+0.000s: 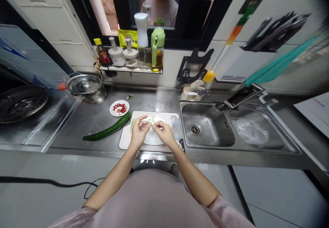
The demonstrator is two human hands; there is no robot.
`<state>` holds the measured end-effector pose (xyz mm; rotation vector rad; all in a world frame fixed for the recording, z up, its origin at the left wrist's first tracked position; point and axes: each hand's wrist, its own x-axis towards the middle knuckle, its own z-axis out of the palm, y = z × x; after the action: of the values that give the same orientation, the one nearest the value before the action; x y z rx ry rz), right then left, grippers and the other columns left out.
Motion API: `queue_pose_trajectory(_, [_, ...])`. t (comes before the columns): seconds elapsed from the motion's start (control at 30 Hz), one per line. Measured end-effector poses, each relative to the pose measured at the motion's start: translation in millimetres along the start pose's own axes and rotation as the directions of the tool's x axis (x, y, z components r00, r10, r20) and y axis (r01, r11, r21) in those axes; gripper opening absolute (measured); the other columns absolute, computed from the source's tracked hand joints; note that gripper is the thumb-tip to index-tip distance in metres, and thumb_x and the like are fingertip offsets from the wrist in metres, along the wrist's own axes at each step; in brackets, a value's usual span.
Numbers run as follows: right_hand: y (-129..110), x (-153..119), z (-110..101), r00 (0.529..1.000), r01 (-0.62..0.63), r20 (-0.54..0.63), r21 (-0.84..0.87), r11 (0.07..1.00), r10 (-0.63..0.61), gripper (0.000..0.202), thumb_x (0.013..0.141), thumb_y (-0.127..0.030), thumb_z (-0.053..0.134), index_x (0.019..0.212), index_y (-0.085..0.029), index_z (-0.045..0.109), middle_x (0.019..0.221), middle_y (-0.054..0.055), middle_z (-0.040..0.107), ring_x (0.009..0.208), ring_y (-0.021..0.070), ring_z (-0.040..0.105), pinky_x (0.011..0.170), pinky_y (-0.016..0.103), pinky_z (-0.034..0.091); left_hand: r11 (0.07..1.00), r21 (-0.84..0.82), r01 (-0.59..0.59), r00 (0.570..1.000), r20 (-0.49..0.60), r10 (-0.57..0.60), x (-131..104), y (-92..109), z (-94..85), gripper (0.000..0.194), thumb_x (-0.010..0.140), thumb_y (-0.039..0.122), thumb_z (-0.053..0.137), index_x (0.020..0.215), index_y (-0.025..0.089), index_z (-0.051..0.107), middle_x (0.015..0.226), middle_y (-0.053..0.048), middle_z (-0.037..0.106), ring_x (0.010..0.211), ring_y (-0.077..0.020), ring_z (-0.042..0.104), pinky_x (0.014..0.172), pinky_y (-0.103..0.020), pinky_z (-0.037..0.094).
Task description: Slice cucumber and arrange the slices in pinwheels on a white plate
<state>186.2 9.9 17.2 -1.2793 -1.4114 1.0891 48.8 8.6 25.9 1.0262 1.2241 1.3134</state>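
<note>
Both my hands meet above a white plate that lies on a pale cutting board. My left hand and my right hand each pinch at a small, pale green cucumber slice between them. More cucumber slices lie on the board beside my left hand. A cleaver rests at the board's right side, its black handle toward me. Left of the board is a long green cucumber, and a small white dish of chopped red pieces stands behind it.
A lidded steel pot stands at the back left. The double sink is right of the board, with a plastic bag in its far basin. A shelf of bottles and jars hangs behind; a knife holder hangs at right.
</note>
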Motion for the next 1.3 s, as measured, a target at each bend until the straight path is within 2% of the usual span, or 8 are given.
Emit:
queue_pose_trajectory(0.3, [9, 5, 1, 1.0, -0.012, -0.005, 0.022, 1.0, 0.013, 0.02, 0.078, -0.039, 0.06, 0.074, -0.019, 0.063, 0.075, 0.002, 0.066, 0.074, 0.015, 0.059, 0.072, 0.028, 0.048, 0.999, -0.041, 0.025, 1.0, -0.004, -0.025, 2, -4, 0.0, 0.051, 0.068, 0.032, 0.073, 0.115, 0.019, 0.06, 0.079, 0.0, 0.062, 0.075, -0.0122, 0.059, 0.075, -0.024, 0.044])
queue_pose_trajectory(0.47, [13, 8, -2, 0.999, -0.05, 0.009, 0.059, 0.997, 0.05, 0.022, 0.075, -0.041, 0.064, 0.076, -0.019, 0.062, 0.072, 0.002, 0.066, 0.068, 0.0145, 0.058, 0.066, 0.028, 0.048, 0.993, -0.091, 0.071, 0.997, 0.012, -0.071, 7, -13, -0.8, 0.052, 0.065, 0.03, 0.075, 0.114, 0.017, 0.063, 0.075, 0.002, 0.061, 0.071, -0.0104, 0.057, 0.074, -0.024, 0.044])
queue_pose_trajectory(0.63, [30, 24, -10, 0.997, -0.069, 0.041, -0.022, 0.997, 0.07, 0.02, 0.073, -0.038, 0.064, 0.073, -0.018, 0.063, 0.07, 0.001, 0.065, 0.064, 0.0128, 0.056, 0.064, 0.026, 0.046, 0.991, -0.075, 0.114, 0.993, 0.026, -0.113, 18, -29, -1.6, 0.042, 0.061, 0.03, 0.075, 0.1, 0.016, 0.067, 0.069, 0.003, 0.058, 0.066, -0.0097, 0.055, 0.07, -0.024, 0.044])
queue_pose_trajectory(0.77, [55, 40, -17, 0.993, -0.058, 0.088, -0.175, 0.983, 0.074, 0.014, 0.076, -0.028, 0.057, 0.075, -0.017, 0.066, 0.07, 0.0, 0.065, 0.066, 0.0134, 0.058, 0.066, 0.025, 0.045, 0.989, -0.038, 0.145, 0.989, 0.024, -0.144, 33, -55, -2.1, 0.033, 0.057, 0.027, 0.076, 0.086, 0.016, 0.066, 0.064, 0.004, 0.056, 0.061, -0.0092, 0.053, 0.065, -0.023, 0.043])
queue_pose_trajectory(0.87, [70, 52, -18, 0.991, -0.06, 0.096, -0.313, 0.948, 0.095, 0.012, 0.075, -0.02, 0.056, 0.077, -0.017, 0.068, 0.074, 0.001, 0.068, 0.071, 0.0138, 0.059, 0.068, 0.024, 0.044, 0.985, 0.058, 0.165, 0.986, 0.012, -0.166, 46, -76, -1.2, 0.028, 0.055, 0.024, 0.075, 0.078, 0.016, 0.062, 0.061, 0.005, 0.055, 0.058, -0.0087, 0.052, 0.062, -0.022, 0.042])
queue_pose_trajectory(1.0, [80, 64, -16, 0.986, -0.075, 0.101, -0.459, 0.885, 0.136, 0.015, 0.077, -0.016, 0.054, 0.08, -0.017, 0.069, 0.077, 0.001, 0.069, 0.071, 0.0136, 0.059, 0.069, 0.022, 0.042, 0.924, 0.341, 0.174, 0.984, -0.031, -0.174, 59, -94, 0.8, 0.02, 0.059, 0.021, 0.071, 0.077, 0.018, 0.062, 0.062, 0.005, 0.057, 0.059, -0.0094, 0.054, 0.061, -0.021, 0.041])
queue_pose_trajectory(1.13, [83, 72, -13, 0.979, -0.079, 0.11, -0.578, 0.812, 0.174, 0.019, 0.081, -0.016, 0.052, 0.084, -0.019, 0.07, 0.08, 0.002, 0.071, 0.072, 0.014, 0.059, 0.067, 0.021, 0.04, 0.787, 0.6, 0.145, 0.986, -0.027, -0.162, 68, -98, 2.6, 0.018, 0.065, 0.019, 0.068, 0.083, 0.02, 0.064, 0.07, 0.003, 0.065, 0.068, -0.0118, 0.06, 0.065, -0.021, 0.042])
queue_pose_trajectory(1.3, [83, 81, -9, 0.969, -0.079, 0.119, -0.684, 0.725, 0.218, 0.02, 0.084, -0.019, 0.052, 0.09, -0.02, 0.07, 0.085, 0.003, 0.072, 0.075, 0.0146, 0.059, 0.067, 0.021, 0.037, 0.623, 0.776, 0.104, 0.986, 0.001, -0.166, 78, -96, 6.8, 0.02, 0.072, 0.022, 0.063, 0.091, 0.025, 0.066, 0.084, 0.002, 0.071, 0.078, -0.0152, 0.063, 0.069, -0.024, 0.042])
